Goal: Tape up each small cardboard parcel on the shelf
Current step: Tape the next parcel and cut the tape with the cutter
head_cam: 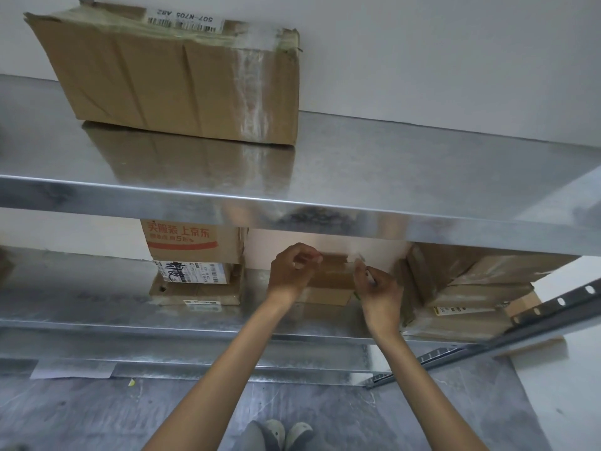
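Hands pinch clear tape above small parcel.

Both bare arms reach forward and up from the near edge, forearms converging toward the middle. The left hand is curled, fingers bent inward with the fingertips pinched together near the thumb. The right hand sits just right of it, a little nearer, fingers curled and knuckles facing left.
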The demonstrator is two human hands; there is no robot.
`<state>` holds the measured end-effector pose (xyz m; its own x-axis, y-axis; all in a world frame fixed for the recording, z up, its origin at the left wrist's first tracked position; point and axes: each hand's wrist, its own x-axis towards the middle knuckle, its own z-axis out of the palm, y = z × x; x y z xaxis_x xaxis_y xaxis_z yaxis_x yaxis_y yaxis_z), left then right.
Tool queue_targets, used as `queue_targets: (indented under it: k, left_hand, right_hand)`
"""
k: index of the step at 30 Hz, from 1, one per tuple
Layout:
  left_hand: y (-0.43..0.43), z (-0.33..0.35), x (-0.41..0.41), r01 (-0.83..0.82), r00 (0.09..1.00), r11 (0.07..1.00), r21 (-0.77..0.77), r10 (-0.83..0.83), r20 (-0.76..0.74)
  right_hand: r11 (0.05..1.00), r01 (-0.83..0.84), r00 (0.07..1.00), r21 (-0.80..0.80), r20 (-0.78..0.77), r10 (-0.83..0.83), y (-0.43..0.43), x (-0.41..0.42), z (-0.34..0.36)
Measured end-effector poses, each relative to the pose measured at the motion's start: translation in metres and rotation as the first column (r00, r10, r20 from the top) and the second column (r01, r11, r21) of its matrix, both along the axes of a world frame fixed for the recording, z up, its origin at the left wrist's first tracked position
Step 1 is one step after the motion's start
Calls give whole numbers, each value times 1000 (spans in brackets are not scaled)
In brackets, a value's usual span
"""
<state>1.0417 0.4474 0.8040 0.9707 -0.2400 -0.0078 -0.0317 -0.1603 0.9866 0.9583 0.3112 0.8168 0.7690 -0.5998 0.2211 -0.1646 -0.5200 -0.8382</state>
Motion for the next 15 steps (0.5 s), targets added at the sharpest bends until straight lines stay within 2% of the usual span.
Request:
queue_targets:
  k: [2,4,6,8,10,15]
  left_hand:
    - [7,-15,8,-46,998,996,78,42,49]
    - [16,-28,15,-22,995,978,206,2,100]
    - [24,-39,21,118,979,922,368,-171,114]
    - [30,-44,23,258,940,811,524,-337,60]
    - [33,-50,25,320,905,738,594,-424,38]
    - [29,-59,27,280,879,684,674,-465,107]
  right_hand:
    - [997,32,995,-68,-87,-38,-13,2,-11]
    - [987,37,971,-154,-229,-72,-30,6,-36]
    - [971,-45,903,-236,-425,-61,-43,9,-61]
    - [951,-160,815,-266,-579,-25,-46,10,-76]
    - [958,-193,777,-211,-629,18,-45,10,-83]
    - [952,-213,754,-218,-656,19,-51,14,-89]
